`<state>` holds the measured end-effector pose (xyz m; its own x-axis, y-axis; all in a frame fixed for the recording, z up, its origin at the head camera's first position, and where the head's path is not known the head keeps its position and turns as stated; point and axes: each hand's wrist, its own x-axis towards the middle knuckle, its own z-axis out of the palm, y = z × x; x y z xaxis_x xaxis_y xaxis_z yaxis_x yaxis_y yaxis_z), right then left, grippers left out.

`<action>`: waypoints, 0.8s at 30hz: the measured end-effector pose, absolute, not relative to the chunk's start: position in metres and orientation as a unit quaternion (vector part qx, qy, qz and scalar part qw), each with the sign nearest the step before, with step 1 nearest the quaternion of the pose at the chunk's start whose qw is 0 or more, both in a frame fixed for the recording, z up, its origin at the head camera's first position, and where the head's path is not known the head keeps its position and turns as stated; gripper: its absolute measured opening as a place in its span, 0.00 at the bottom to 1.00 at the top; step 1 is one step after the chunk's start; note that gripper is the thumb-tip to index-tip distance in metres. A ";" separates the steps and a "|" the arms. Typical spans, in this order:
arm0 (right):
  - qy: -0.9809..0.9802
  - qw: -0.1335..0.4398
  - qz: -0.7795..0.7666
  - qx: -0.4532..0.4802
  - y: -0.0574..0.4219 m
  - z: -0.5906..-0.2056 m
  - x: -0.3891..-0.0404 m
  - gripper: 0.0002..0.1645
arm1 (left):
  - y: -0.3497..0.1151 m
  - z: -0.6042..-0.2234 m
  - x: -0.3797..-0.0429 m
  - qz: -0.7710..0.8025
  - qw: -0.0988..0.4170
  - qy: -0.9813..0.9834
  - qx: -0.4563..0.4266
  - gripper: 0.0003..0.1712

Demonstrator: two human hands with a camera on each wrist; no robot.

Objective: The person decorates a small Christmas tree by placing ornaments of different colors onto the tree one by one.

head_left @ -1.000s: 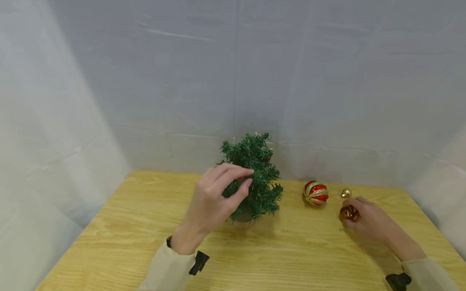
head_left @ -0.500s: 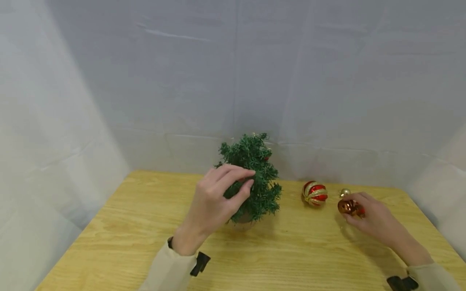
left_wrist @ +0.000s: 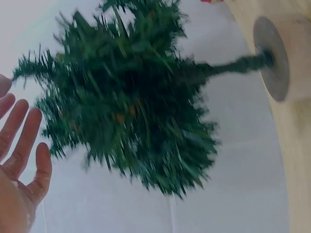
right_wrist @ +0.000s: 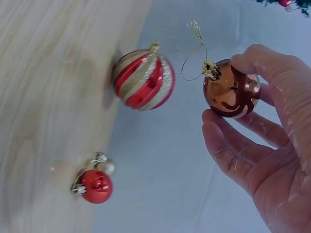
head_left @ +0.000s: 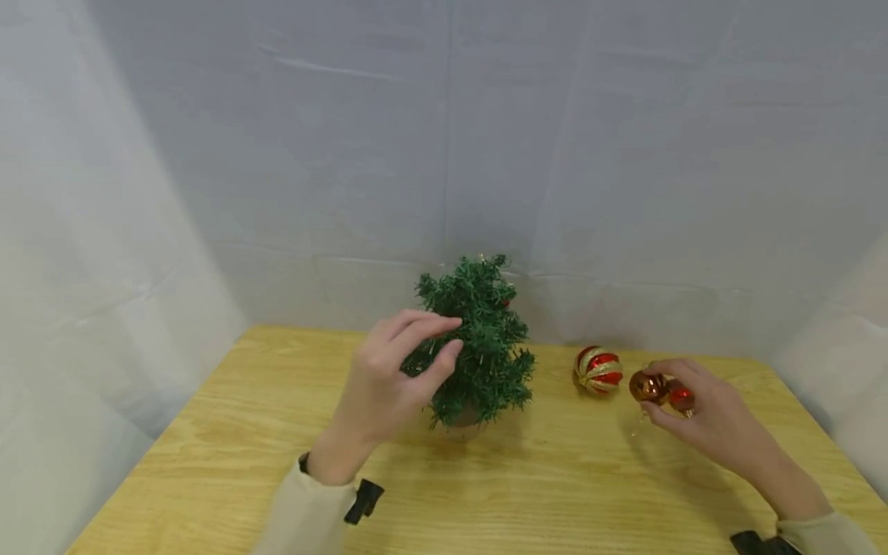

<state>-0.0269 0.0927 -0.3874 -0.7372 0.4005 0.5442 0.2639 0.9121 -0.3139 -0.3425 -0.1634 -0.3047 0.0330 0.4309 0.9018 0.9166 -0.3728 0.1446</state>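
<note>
My right hand (head_left: 724, 424) pinches a shiny brown Christmas bauble (right_wrist: 232, 90) between thumb and fingers, above the right side of the table. From the bauble's gold cap hangs a thin gold loop of string (right_wrist: 200, 44). A small green artificial Christmas tree (head_left: 489, 351) stands upright in the middle. Beside its left side is my left hand (head_left: 385, 378), fingers bent loosely, with a gap between thumb and fingertips. In the left wrist view those fingers are spread near the branch tips (left_wrist: 36, 68); I cannot tell whether one touches.
A large red bauble with gold stripes (head_left: 599, 371) lies between the tree and my right hand. A small red bauble (right_wrist: 97, 187) and a small gold one (right_wrist: 107, 166) sit together on the wooden table (head_left: 229, 432). White cloth (head_left: 388, 154) hangs behind.
The brown bauble has been lifted off the table and moved slightly left in my right hand, revealing the red bauble. My left hand has drawn back a little to the left from the tree.
</note>
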 end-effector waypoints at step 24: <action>-0.902 0.396 0.134 -0.104 0.060 -0.355 -0.032 0.38 | -0.173 -0.327 -0.369 -0.453 0.162 -0.592 -0.646 0.16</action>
<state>-0.0322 0.0598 -0.3546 -0.6645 0.2936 0.6872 0.0805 0.9424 -0.3247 -0.3686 -0.1730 -0.3274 -0.1121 0.6189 0.7774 0.9120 -0.2465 0.3277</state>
